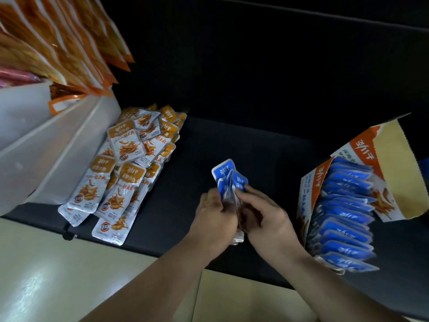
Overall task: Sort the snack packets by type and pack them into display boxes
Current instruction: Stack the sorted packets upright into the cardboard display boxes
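Holding a small stack of glossy blue foil snack packets [228, 182], left hand [214, 219] and right hand [267, 217] pinch the lower edges; light, slippery, they probably slide apart easily.

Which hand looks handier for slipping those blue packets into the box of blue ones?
Probably the right hand: it grips the blue packets and is nearer the display box on the right. The left hand holds them too, on the far side.

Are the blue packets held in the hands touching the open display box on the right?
Apart. The head view shows a strip of dark surface between the blue packets and the display box.
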Motion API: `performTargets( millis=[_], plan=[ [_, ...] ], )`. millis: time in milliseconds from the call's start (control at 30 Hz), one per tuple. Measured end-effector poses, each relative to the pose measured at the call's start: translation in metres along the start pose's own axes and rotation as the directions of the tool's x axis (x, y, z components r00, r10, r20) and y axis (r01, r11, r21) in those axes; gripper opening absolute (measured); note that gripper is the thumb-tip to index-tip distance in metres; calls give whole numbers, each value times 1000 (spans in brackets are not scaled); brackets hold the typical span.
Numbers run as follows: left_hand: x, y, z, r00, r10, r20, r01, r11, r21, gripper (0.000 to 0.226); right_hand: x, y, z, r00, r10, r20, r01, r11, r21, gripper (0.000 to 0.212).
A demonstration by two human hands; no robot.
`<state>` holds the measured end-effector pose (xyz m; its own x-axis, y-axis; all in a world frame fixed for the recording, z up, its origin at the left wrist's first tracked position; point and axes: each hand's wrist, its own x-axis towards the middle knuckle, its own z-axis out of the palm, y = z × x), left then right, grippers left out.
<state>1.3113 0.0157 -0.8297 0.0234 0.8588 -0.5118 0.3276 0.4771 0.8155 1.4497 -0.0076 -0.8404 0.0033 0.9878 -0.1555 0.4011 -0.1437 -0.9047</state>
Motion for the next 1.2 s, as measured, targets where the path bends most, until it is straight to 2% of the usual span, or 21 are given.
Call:
performTargets(
  millis=[67,167,267,367,467,567,633,800,867,1067,1200],
  plan=[
    [-7,0,0,1000,26,3,-26,999,-22,39,1,-2,0,1000,9,-5,-9,999,35,50],
    [-9,-7,-4,995,87,44,-88,996,22,21,5,-5,-1,999,-5,-37,6,999,43,52],
    [-13,-13,-10,989,146,19,-147,986,72,38,10,-6,-6,995,3,-100,-12,996,-85,58],
    [-25,-15,-13,959,275,-65,-273,961,35,46,10,-23,-9,995,96,-8,-95,992,88,77],
    [-35,-12,-14,917,386,-100,-383,922,50,55,12,-50,-10,994,100,41,-107,954,280,84],
    [-39,-11,-13,878,469,-95,-460,882,96,57,13,-65,-10,998,27,52,-35,987,156,94],
    [-36,-14,-13,877,476,-61,-465,874,139,56,10,-65,-7,996,8,91,-13,998,59,103],
    [-39,-12,-10,872,489,6,-489,872,21,64,6,-63,-4,1000,-21,14,20,998,61,116],
    [-38,-13,-5,862,508,4,-508,861,16,62,5,-66,-3,999,-35,-35,37,998,45,113],
    [-39,-14,5,907,418,-50,-421,899,-121,51,2,-70,2,989,-62,-138,69,996,49,77],
    [-38,-14,-2,910,414,-36,-413,894,-174,41,2,-67,0,988,-5,-151,24,992,126,72]
  ],
)
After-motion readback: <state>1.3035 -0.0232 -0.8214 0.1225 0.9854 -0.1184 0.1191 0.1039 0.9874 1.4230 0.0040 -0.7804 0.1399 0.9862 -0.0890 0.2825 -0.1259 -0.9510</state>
